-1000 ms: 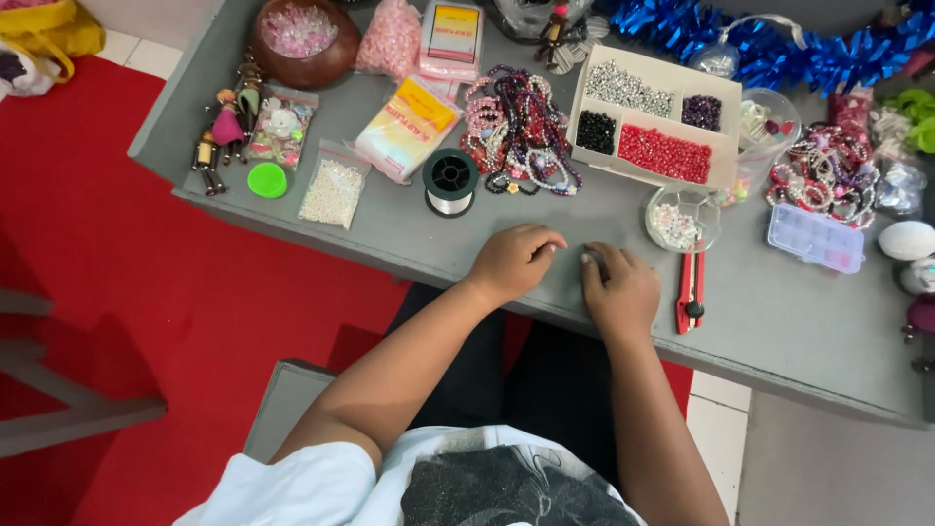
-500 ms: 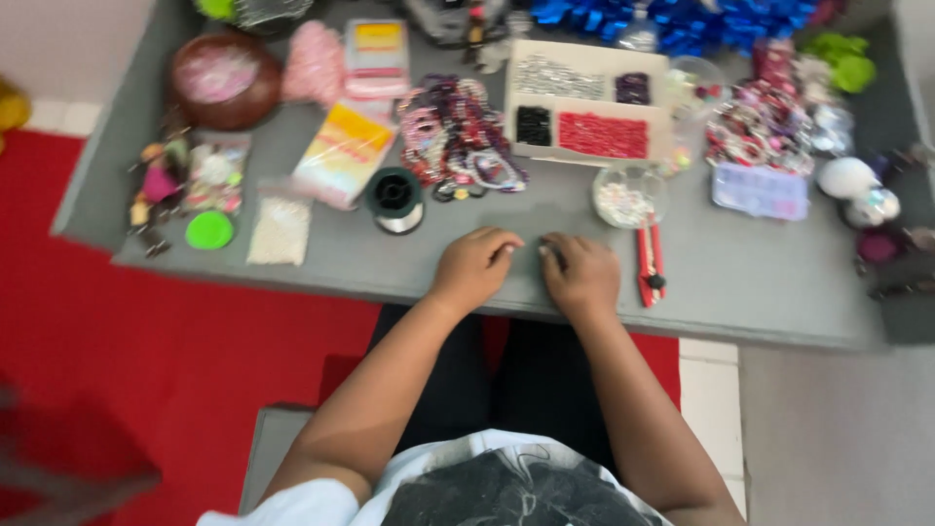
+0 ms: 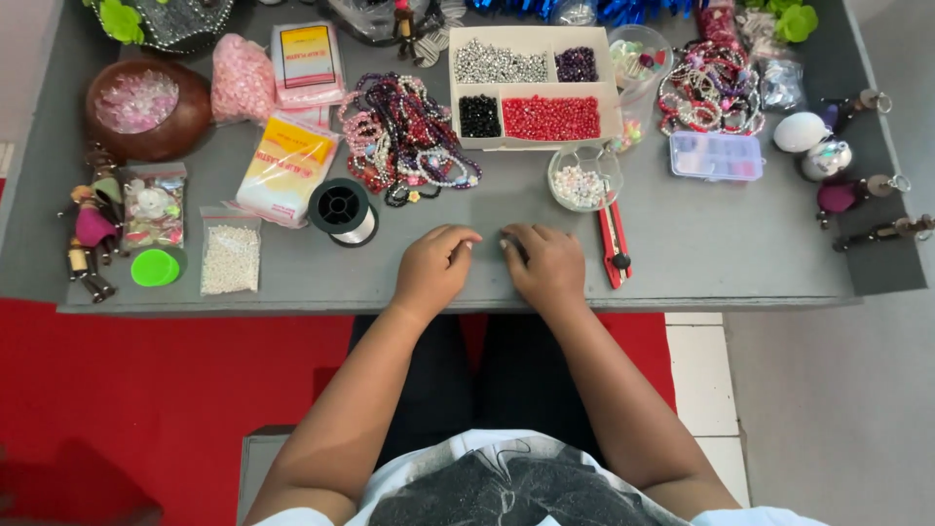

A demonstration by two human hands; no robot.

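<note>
Now the left hand and right hand rest curled on the gray table, fingertips nearly touching. Whether they pinch anything, I cannot tell. A red cutter lies just beside the right hand.

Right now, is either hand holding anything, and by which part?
It cannot be told. Left hand and right hand rest curled on the grey table, fingertips nearly meeting; anything pinched there is too small to see.

item between fingertips too small
</note>
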